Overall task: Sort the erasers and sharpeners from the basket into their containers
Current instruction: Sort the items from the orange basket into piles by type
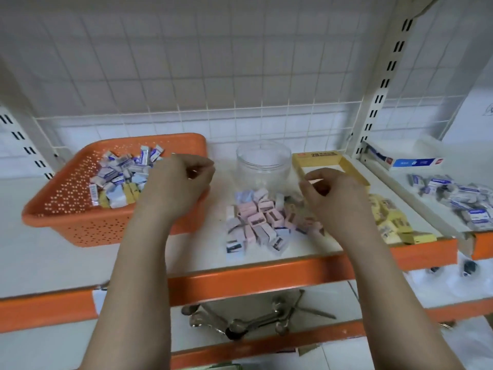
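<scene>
Nearest, metal tools (256, 321) were seen on a lower shelf, apart from the task. Both forearms were reached over the orange shelf edge (240, 273). The left hand (184, 182) was held over the near-right corner of the orange basket (80, 222), fingers curled; whether anything was pinched in that grip could not be told. The right hand (336, 198) was held above the sharpener pile (258, 222), fingers curled inward, contents likewise hidden. The sharpeners were loose on the shelf, probably tipped out for picking. Yellow erasers (394, 222) were lying right of that hand. Farther back, blue-wrapped erasers (120, 174) remained in the basket; a clear jar (264, 164) and a yellow box (320, 158) were stood behind, likely the containers, within easy reach.
</scene>
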Motion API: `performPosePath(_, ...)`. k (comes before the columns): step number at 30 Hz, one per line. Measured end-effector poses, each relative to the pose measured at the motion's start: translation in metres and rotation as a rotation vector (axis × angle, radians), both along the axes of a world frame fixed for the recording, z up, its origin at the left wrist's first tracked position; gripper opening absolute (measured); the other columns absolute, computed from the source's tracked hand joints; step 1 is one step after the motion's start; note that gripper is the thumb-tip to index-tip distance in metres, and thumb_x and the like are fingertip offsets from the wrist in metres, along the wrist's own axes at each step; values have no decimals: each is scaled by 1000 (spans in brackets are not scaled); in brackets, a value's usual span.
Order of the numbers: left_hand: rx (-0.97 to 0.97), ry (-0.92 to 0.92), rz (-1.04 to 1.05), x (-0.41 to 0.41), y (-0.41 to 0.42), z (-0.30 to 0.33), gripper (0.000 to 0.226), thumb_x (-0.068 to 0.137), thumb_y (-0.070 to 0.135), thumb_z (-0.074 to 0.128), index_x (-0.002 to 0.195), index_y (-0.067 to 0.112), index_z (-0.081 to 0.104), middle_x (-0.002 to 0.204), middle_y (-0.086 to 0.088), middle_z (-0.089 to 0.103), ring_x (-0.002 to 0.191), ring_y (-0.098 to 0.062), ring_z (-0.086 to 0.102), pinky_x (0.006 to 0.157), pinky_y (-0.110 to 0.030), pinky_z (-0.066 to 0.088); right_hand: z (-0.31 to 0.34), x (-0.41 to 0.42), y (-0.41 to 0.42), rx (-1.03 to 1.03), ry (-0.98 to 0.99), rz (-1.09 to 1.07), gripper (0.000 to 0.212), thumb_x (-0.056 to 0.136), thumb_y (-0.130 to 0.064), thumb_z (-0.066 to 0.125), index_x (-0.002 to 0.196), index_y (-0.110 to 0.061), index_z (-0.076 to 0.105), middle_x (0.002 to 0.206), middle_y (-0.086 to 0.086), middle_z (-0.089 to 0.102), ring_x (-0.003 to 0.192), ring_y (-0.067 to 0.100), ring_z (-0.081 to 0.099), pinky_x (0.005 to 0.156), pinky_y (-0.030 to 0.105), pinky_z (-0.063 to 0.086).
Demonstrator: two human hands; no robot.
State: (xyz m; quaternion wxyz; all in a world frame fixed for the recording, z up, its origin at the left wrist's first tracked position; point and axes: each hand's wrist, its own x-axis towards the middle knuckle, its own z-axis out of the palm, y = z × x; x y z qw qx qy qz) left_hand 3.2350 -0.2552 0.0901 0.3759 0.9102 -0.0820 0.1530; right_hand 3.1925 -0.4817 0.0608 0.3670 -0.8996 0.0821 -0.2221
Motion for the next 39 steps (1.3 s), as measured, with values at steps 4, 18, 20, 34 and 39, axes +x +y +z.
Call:
performPosePath(4, 72, -45, 28, 15, 76, 8, 15, 88, 19, 60, 99, 21, 71, 85, 8, 66, 73, -8, 59, 64, -15, 39, 7, 24, 76, -18, -54, 51, 21, 90, -30, 59, 108, -21, 66, 69, -18, 56, 66, 3, 54, 56, 15, 35)
performPosePath(18, 252, -35, 92, 35, 192, -2, 26, 91, 27, 54, 113, 24, 67, 108, 3, 68, 98, -14, 61, 77, -23, 40, 31, 155, 241, -612, 596, 526, 33, 83, -30, 69, 104, -5, 69, 70, 3, 64, 68, 20, 62, 65, 27, 49)
performPosePath(20, 243, -23, 94, 36, 195, -4, 25, 91, 28, 54, 112, 25, 67, 107, 5, 68, 97, -12, 60, 76, -22, 38, 21, 161, 249, -745, 617, 494, 41, 81, -34, 71, 105, -1, 67, 74, 5, 59, 75, 24, 60, 70, 28, 47)
performPosePath(34, 485, 20, 31, 70, 200, 4, 25, 92, 24, 53, 113, 21, 67, 111, 1, 67, 96, -18, 61, 78, -29, 46, 43, 155, 230, -593, 442, 381, 28, 84, -32, 66, 87, -4, 71, 72, 8, 66, 77, 23, 66, 76, 34, 55)
performPosePath(39, 869, 134, -49, 105, 193, 1, 32, 85, 34, 65, 114, 21, 66, 112, -1, 64, 100, -19, 59, 83, -34, 48, 53, 109, 199, -100, 166, 240, 11, 82, -20, 68, 91, -14, 70, 86, 1, 66, 79, 12, 59, 64, 21, 43)
